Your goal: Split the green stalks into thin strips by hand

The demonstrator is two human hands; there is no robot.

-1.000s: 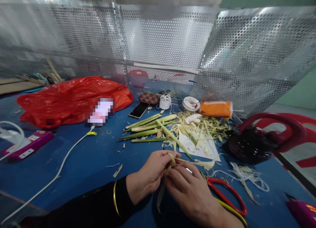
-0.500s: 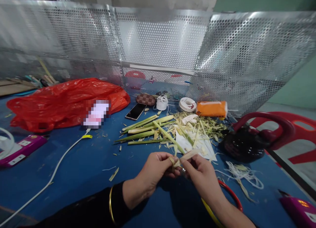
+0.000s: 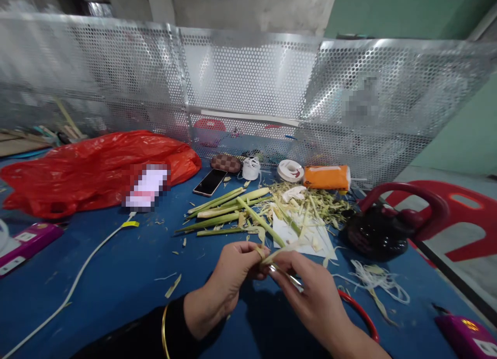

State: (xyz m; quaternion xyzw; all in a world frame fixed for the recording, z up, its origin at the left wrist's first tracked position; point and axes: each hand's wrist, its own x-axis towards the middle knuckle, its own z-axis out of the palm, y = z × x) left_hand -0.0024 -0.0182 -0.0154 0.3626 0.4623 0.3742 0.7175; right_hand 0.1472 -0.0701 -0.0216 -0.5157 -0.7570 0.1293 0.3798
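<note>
Just in front of the leaf pile, my left hand (image 3: 236, 273) pinches a pale, dry husk-like leaf piece (image 3: 261, 253) between thumb and fingers. My right hand (image 3: 310, 291) is closed around a slim, shiny metal tool (image 3: 289, 278), its tip against the leaf piece by my left fingertips. A pale leaf strip (image 3: 285, 249) stretches from there over the right fingers. Beyond the hands lie green stalks (image 3: 225, 216) and a heap of leaf scraps (image 3: 330, 206), partly over a white paper (image 3: 285, 232). The tool's exact kind is hard to make out.
A black kettle-shaped pot (image 3: 376, 232) with a dark red handle stands right, near tangled white string (image 3: 380, 281) and a red curved handle (image 3: 361, 312). Left are a red plastic bag (image 3: 89, 164), a lit phone (image 3: 147, 187) and a white cable (image 3: 83, 266). Perforated metal panels (image 3: 248, 79) stand behind.
The metal tool, barely visible before, now shows plainly in my right hand, which has turned and brought its tip to the leaf piece. The view has shifted slightly.
</note>
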